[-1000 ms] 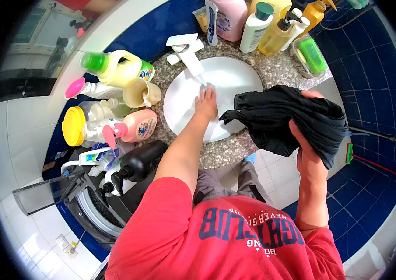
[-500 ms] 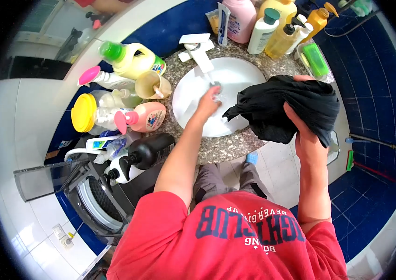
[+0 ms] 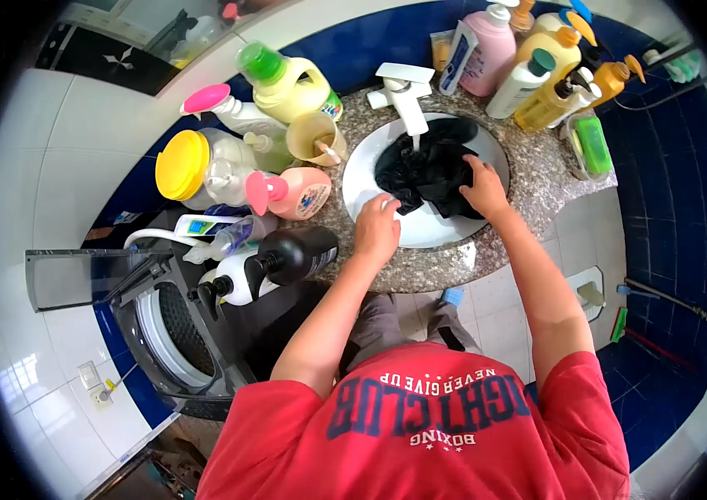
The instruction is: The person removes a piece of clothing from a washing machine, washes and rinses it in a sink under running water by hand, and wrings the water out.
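A bunched black cloth (image 3: 428, 171) lies in the white sink (image 3: 362, 179), its fabric looking wet and covering most of the basin. Water runs onto it from the white faucet (image 3: 407, 96). At the sink's near left rim is my left hand (image 3: 378, 229), fingers loosely bent and apart, tips beside the cloth's lower edge. My right hand (image 3: 487, 190) rests at the cloth's right side, thumb and fingers apart and touching the fabric. Whether either hand pinches any of it is hard to see.
Left of the sink stand a beige cup (image 3: 316, 140), a pink pump bottle (image 3: 291, 193), a black bottle (image 3: 299, 252) and a yellow-lidded jar (image 3: 182, 165). Several pump bottles line the back right, near a green sponge (image 3: 593, 146). An open washing machine (image 3: 174, 333) is at lower left.
The black cloth has gone from my raised right hand down into the sink under the faucet. My left hand has drawn back from the water to the near rim.
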The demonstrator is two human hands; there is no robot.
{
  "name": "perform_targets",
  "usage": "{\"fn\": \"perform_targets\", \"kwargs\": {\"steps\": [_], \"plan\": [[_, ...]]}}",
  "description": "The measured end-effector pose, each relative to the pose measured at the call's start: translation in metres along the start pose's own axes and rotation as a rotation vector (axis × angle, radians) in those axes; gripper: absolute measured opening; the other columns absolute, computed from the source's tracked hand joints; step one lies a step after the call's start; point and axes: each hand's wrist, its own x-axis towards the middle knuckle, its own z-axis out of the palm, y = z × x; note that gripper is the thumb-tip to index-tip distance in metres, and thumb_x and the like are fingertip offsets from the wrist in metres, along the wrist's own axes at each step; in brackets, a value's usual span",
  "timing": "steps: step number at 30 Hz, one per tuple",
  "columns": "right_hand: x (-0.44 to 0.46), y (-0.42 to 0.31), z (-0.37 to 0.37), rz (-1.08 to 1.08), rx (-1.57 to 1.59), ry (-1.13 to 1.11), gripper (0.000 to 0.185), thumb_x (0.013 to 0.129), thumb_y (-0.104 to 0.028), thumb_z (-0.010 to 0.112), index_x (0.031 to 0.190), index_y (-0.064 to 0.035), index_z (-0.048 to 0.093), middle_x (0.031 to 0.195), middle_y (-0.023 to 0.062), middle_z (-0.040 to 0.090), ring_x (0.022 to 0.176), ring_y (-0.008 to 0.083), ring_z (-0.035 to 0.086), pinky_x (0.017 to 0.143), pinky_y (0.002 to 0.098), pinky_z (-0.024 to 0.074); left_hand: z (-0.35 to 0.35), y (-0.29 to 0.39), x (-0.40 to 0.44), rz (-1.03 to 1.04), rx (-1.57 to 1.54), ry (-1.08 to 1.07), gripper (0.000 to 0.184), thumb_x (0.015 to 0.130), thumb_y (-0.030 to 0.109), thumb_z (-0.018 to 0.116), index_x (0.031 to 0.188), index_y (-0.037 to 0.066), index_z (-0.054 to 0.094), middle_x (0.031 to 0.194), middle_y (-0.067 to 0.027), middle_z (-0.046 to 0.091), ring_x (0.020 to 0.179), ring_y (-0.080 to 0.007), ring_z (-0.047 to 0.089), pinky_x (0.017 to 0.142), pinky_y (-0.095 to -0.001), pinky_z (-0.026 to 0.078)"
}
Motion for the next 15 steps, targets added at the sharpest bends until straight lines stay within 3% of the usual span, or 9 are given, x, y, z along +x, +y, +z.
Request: {"fn": "perform_targets", "kwargs": {"steps": [3,5,6,7,11,15], "plan": [[0.012,-0.010,0.020,0.038,-0.117,0.172,0.071,0.073,-0.016,0.070,0.139,-0.0183,0.041,0.130,0.0245,0.045,0.119,0.0444,0.044,0.097,0.0485,0.0415,-0.006,0.003,-0.014,0.052,0.069,-0.020,0.034,0.073,0.004,0.067,0.106,0.003,0.061,0.117,-0.0148,0.056,0.110,-0.0339,0.052,0.093,-0.0434,0.042],[0.017,-0.042,0.025,0.046,-0.271,0.290,0.076,0.075,-0.023,0.071,0.142,-0.0260,0.036,0.143,0.0213,0.032,0.128,0.0447,0.034,0.097,0.0573,0.0384,-0.009,0.004,-0.014,0.073,0.076,-0.001,0.034,0.073,0.004,0.067,0.106,0.003,0.061,0.118,-0.0143,0.055,0.111,-0.0333,0.052,0.095,-0.0433,0.041],[0.029,-0.037,0.041,0.049,-0.265,0.263,0.080,0.075,-0.030,0.072,0.144,-0.0291,0.032,0.150,0.0207,0.020,0.133,0.0430,0.027,0.097,0.0635,0.0348,-0.008,0.005,-0.013,0.070,0.053,-0.003,0.033,0.074,0.005,0.067,0.106,0.003,0.061,0.118,-0.0139,0.055,0.111,-0.0329,0.052,0.095,-0.0434,0.041],[0.036,-0.039,0.052,0.065,-0.250,0.191,0.080,0.077,-0.036,0.072,0.145,-0.0282,0.031,0.150,0.0227,0.018,0.135,0.0450,0.024,0.099,0.0638,0.0334,-0.007,0.006,-0.012,0.066,0.030,-0.004,0.032,0.075,0.005,0.066,0.106,0.003,0.061,0.119,-0.0135,0.055,0.111,-0.0325,0.051,0.096,-0.0434,0.040],[0.043,-0.053,0.094,0.013,-0.394,-0.010,0.076,0.081,-0.049,0.063,0.146,-0.0247,0.031,0.147,0.0237,0.025,0.138,0.0468,0.018,0.100,0.0665,0.0298,-0.002,0.000,-0.015,0.050,0.021,0.000,0.033,0.074,0.005,0.064,0.107,0.003,0.061,0.120,-0.0131,0.054,0.113,-0.0317,0.051,0.097,-0.0428,0.040],[0.052,-0.063,0.108,-0.123,-0.574,-0.101,0.064,0.087,-0.050,0.056,0.142,-0.0225,0.038,0.144,0.0183,0.033,0.136,0.0460,0.023,0.099,0.0671,0.0267,0.006,-0.006,-0.016,0.062,-0.014,0.044,0.030,0.074,0.004,0.063,0.103,0.003,0.063,0.117,-0.0117,0.057,0.111,-0.0311,0.054,0.094,-0.0423,0.043]]}}
